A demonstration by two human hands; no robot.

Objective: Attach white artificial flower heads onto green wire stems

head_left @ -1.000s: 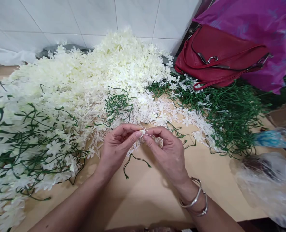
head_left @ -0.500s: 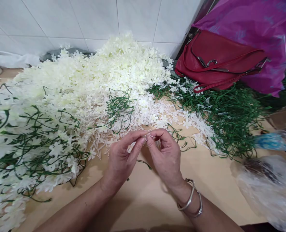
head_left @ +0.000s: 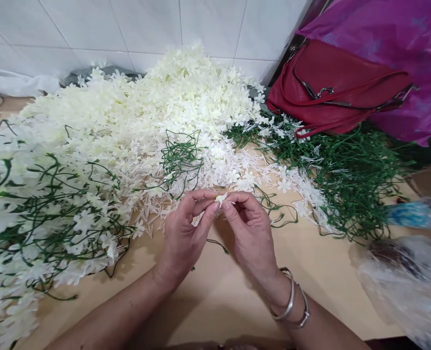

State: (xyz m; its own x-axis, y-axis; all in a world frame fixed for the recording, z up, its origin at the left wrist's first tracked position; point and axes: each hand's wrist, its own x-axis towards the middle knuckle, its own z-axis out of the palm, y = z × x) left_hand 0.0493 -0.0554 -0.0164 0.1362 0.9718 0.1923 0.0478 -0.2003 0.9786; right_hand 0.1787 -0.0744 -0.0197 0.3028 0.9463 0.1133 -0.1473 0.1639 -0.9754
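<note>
My left hand and my right hand meet fingertip to fingertip above the light wood table. Between their pinched thumbs and forefingers is a small white flower, partly hidden by the fingers. Beyond them lies a large heap of white flowers, with thin white stalks along its near edge. A small bundle of green stems rests on the heap. One loose green stem lies on the table beneath my hands.
Assembled white flowers on green stems cover the left side. At the right are a pile of green stems, a red bag, a purple plastic bag, a bottle and a clear plastic bag. A tiled wall stands behind.
White petals now show between my fingertips, where thin pale strands showed before. Both hands stay together in nearly the same place. The view has shifted slightly.
</note>
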